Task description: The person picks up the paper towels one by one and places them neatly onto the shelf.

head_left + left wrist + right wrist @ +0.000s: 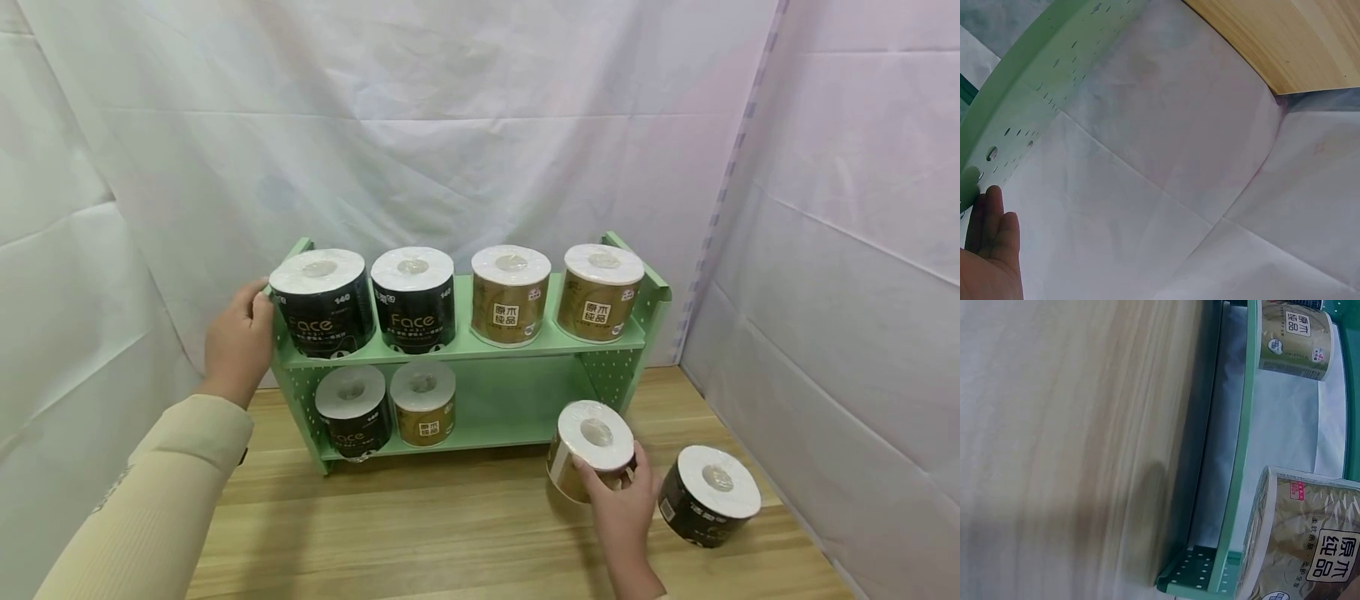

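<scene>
My left hand (238,342) holds the upper left edge of a green two-tier shelf (517,400). In the left wrist view, its outer fingers (1005,240) lie nearly straight beside the perforated side panel (1041,81). At the shelf's front right, my right hand (626,512) grips a toilet paper roll (562,460) in brown-gold wrapping, thumb on the near side. The roll is slightly tilted, its white end up. The right wrist view shows this wrapped roll (1310,531) close by the lower tier's end, with most of the hand out of view.
Two black-wrapped rolls (414,312) and two brown rolls (510,308) line the top tier. Below stand one black roll (352,425) and one brown roll (423,417) at the left. Another black roll (705,508) sits on the wooden table (420,533). White cloth (450,183) encloses the back and sides.
</scene>
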The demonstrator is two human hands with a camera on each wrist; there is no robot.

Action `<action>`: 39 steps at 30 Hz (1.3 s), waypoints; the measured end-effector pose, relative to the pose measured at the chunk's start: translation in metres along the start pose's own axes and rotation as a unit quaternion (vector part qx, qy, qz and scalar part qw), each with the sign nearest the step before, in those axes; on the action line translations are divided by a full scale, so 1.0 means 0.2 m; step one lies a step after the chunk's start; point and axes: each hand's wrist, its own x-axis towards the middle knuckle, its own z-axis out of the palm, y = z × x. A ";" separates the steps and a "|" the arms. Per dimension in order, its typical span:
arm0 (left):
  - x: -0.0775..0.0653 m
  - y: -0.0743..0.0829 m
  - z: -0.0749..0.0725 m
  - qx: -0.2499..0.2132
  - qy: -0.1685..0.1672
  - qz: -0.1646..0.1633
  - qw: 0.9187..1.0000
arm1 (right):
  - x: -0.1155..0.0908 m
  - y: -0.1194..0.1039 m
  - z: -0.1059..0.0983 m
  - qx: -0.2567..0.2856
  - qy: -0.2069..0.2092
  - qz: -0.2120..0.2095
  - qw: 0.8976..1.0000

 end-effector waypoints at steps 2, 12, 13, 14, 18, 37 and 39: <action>0.00 0.00 0.00 0.000 0.001 0.002 1.000 | 0.00 0.00 0.02 -0.004 -0.002 -0.003 1.000; 0.00 0.00 0.00 0.001 0.003 0.002 1.000 | 0.02 -0.02 0.10 -0.007 -0.015 -0.006 1.000; 0.00 0.00 0.00 0.002 0.003 0.003 1.000 | 0.02 -0.02 0.10 -0.007 -0.018 -0.005 1.000; 0.00 0.00 0.00 0.003 0.003 0.002 1.000 | 0.02 -0.02 0.11 -0.007 -0.019 -0.006 1.000; 0.00 0.00 0.00 0.003 0.001 0.002 1.000 | 0.02 -0.02 0.14 -0.008 -0.024 -0.004 1.000; 0.00 0.01 0.00 0.002 0.002 -0.004 1.000 | 0.01 -0.05 0.24 0.016 -0.051 -0.009 0.999; 0.00 0.01 0.00 0.001 0.002 -0.005 1.000 | 0.01 -0.05 0.25 0.016 -0.052 -0.009 0.998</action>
